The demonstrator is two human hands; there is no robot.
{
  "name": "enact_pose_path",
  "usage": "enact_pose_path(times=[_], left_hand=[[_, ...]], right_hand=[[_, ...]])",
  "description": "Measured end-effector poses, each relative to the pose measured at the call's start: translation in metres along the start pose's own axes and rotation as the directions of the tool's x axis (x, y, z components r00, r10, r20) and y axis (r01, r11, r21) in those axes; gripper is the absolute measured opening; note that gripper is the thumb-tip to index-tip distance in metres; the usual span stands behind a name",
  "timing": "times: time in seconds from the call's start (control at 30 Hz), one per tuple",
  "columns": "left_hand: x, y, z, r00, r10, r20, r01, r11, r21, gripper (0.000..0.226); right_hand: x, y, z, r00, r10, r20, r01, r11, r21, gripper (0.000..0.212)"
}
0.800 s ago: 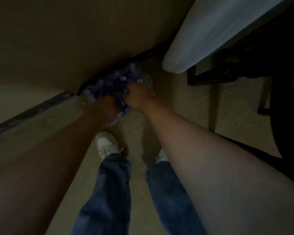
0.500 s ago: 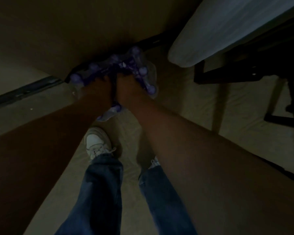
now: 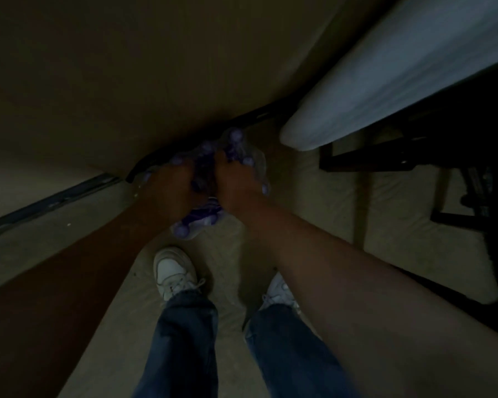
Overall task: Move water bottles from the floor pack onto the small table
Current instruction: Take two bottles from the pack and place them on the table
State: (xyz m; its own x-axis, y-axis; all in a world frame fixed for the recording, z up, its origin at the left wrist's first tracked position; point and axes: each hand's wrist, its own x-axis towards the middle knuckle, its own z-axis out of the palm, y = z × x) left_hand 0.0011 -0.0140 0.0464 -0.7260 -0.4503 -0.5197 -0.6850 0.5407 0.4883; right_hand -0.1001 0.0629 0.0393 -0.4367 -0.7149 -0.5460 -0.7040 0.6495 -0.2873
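Note:
A plastic-wrapped pack of water bottles with purple caps lies on the floor against the wall, in very dim light. My left hand is down on the left part of the pack. My right hand presses on its right part, beside the left hand. Both hands have their fingers closed into the wrap or around bottles; which one I cannot tell. Several purple caps show around and beyond the hands. The hands hide the middle of the pack. No small table top is clearly identifiable.
A long pale padded board on a dark frame juts in from the upper right. The wall and dark baseboard run behind the pack. My two feet in white shoes stand on the beige floor just in front of it.
Both hands have shifted a little on the pack and stay pressed into it. The view has swung slightly, and the pack now sits a bit nearer the board's end.

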Motion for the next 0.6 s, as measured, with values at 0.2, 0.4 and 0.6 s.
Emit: enact_pose_path(times=[0.2, 0.4, 0.6], left_hand=[[-0.041, 0.050, -0.093, 1.000, -0.022, 0.002, 0.022, 0.994, -0.109, 0.037], [-0.078, 0.168, -0.206, 0.979, 0.193, 0.072, -0.195, 0.981, 0.015, 0.031], [-0.114, 0.310, -0.297, 0.903, 0.422, 0.074, -0.429, 0.896, 0.117, 0.030]], right_hand=[[-0.071, -0.021, -0.101, 0.995, 0.102, -0.004, -0.098, 0.967, 0.236, 0.035], [-0.157, -0.037, -0.249, 0.968, 0.196, -0.157, -0.122, 0.913, 0.390, 0.032], [-0.269, -0.006, -0.374, 0.803, 0.415, -0.428, -0.174, 0.850, 0.498, 0.029]])
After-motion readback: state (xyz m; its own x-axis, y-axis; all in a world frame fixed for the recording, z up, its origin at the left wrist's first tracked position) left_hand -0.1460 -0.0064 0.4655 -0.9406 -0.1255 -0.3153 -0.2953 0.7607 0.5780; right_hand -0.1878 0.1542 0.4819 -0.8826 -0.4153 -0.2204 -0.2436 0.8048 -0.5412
